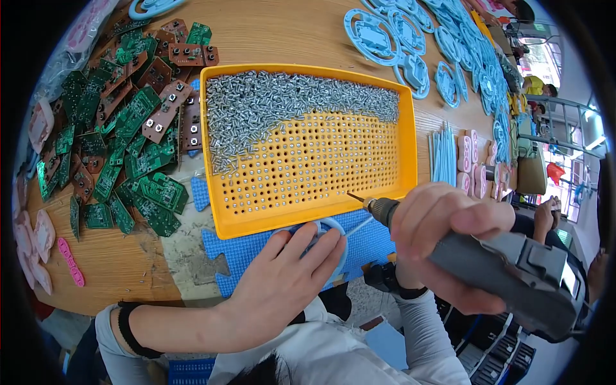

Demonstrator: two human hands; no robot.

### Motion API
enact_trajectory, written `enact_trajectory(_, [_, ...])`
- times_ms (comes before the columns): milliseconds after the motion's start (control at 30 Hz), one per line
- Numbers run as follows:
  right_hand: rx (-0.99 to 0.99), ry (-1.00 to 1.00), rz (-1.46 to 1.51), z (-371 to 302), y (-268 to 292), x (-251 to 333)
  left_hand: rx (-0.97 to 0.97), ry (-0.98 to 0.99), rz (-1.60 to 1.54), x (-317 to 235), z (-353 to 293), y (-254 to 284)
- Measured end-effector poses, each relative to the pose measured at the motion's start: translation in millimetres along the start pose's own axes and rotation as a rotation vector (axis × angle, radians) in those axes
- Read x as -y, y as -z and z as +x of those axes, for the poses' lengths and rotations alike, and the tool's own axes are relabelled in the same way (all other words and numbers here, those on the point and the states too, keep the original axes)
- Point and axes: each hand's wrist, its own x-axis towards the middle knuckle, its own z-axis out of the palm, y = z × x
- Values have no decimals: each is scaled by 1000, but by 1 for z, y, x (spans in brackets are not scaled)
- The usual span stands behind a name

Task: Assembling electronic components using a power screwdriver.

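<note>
My right hand (449,234) is wrapped round a dark grey electric screwdriver (513,276). Its thin bit points left, over the lower right part of a yellow tray (412,147). Loose silver screws (289,93) are heaped along the tray's far side, and many more stand in the rows of holes nearer me. Below the tray's near edge, my left hand (282,276) lies over a light blue round plastic part (337,224), its fingers holding it on the blue foam mat (375,240). Most of that part is hidden under the fingers.
Green and brown circuit boards (138,131) are piled at the left, with pink plastic pieces (43,234) nearer me. Light blue ring-shaped parts (372,35) spread over the far right. Pale blue sticks (443,154) and pink parts (475,163) lie right of the tray.
</note>
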Motion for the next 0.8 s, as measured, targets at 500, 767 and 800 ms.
enact_trajectory(500, [81, 42, 86, -3, -2, -13, -62, 94, 71, -14, 8, -11])
enact_trajectory(767, [2, -68, -30, 4, 0, 55, -85, 107, 101, -17, 7, -12])
enact_trajectory(800, [5, -62, -41, 0, -3, 54, -82, 106, 91, -17, 7, -11])
